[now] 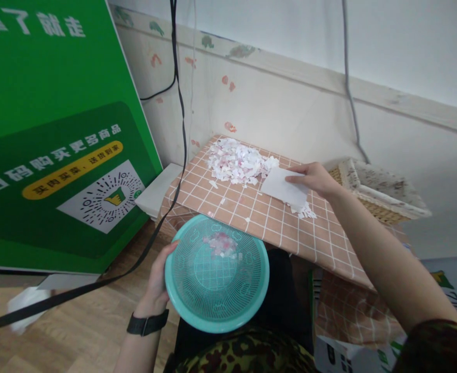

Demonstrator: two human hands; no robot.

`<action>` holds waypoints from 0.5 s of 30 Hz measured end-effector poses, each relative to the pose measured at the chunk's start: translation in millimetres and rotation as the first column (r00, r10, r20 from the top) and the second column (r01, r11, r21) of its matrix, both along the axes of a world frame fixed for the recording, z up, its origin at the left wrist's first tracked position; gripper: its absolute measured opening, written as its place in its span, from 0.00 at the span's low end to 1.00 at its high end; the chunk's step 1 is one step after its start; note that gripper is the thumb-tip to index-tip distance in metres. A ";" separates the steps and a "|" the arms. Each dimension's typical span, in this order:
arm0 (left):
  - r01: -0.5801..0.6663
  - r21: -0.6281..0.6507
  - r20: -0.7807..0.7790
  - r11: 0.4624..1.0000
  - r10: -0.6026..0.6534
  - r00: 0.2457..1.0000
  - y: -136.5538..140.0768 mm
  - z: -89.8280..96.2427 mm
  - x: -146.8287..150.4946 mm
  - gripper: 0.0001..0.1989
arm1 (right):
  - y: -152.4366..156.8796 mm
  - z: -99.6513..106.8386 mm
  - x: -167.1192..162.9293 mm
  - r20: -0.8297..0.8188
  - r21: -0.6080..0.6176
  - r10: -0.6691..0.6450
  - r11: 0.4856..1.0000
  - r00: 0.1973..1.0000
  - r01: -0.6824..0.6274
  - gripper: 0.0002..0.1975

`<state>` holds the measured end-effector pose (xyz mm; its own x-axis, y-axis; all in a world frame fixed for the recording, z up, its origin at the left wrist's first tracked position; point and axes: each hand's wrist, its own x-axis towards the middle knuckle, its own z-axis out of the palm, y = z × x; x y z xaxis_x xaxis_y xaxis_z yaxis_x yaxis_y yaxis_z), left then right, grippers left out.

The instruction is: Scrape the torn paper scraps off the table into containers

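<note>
A white card (282,185), held in the right hand (314,178), slants over the checked table (269,217) between a large heap of paper scraps (236,161) and a smaller scatter (306,211); keeping its edge flat against the surface should gather bits most cleanly. The left hand (159,274) grips a teal basket (216,325) by its rim beside the table's near edge, best kept snug and level there.

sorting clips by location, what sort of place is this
Probably a corner of a small shop, though I can't be sure: the green panel bears a QR code and Chinese text about scanning to buy goods, near a checked tablecloth.
</note>
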<state>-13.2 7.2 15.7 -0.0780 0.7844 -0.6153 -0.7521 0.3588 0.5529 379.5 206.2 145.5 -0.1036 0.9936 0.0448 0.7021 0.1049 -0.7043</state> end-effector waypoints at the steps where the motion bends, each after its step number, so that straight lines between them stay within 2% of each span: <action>1: -0.001 0.000 -0.003 1.000 0.001 1.000 -0.1 -0.7 -0.2 0.10 | -1.9 -0.3 -1.3 -0.029 -0.005 -0.016 1.000 0.999 0.016 0.25; 4: -0.002 0.014 -0.022 1.000 0.003 1.000 -0.6 -3.0 -0.8 0.10 | -6.0 0.3 -15.9 -0.050 0.043 -0.014 0.999 0.999 0.016 0.24; 8: 0.009 0.032 -0.062 0.999 -0.007 0.998 -1.4 -3.5 -1.1 0.10 | -6.8 6.5 -43.0 0.068 0.149 0.067 0.986 0.995 -0.076 0.20; 15: -0.008 0.007 -0.044 1.000 0.008 0.999 -1.6 -3.3 -2.1 0.10 | -4.3 13.7 -62.2 0.254 0.162 0.126 0.972 0.959 -0.170 0.19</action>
<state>-15.3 5.6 12.4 -0.1108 0.7880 -0.6056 -0.7299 0.3490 0.5877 317.3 201.8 159.3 -0.2788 0.9438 0.1774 0.8149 0.3302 -0.4763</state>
